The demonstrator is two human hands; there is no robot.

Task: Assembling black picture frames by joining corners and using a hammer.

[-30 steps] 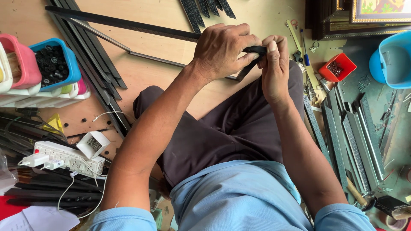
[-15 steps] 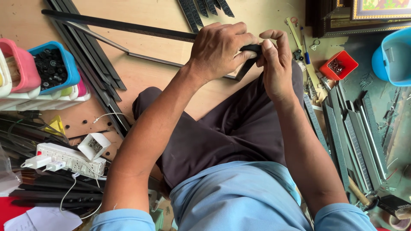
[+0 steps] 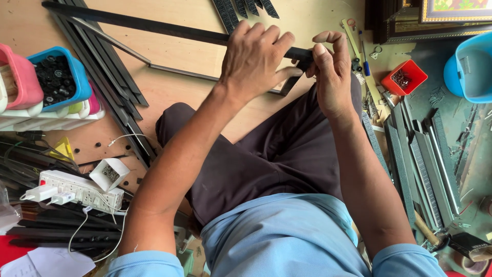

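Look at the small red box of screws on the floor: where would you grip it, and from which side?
Grip the red box by two opposite outer walls, coming straight down from above. It sits upright with its mouth open, so pinching the rim keeps the screws in. The right hand is nearest; tools lie close on its left.

— What are you wearing?
— My shirt [image 3: 279, 238] is light blue with short sleeves [image 3: 146, 264], so my forearms are bare. My trousers [image 3: 266, 154] are dark brownish grey.
— Anything on your hands?
— No, my left hand [image 3: 253, 64] and right hand [image 3: 333, 74] are bare.
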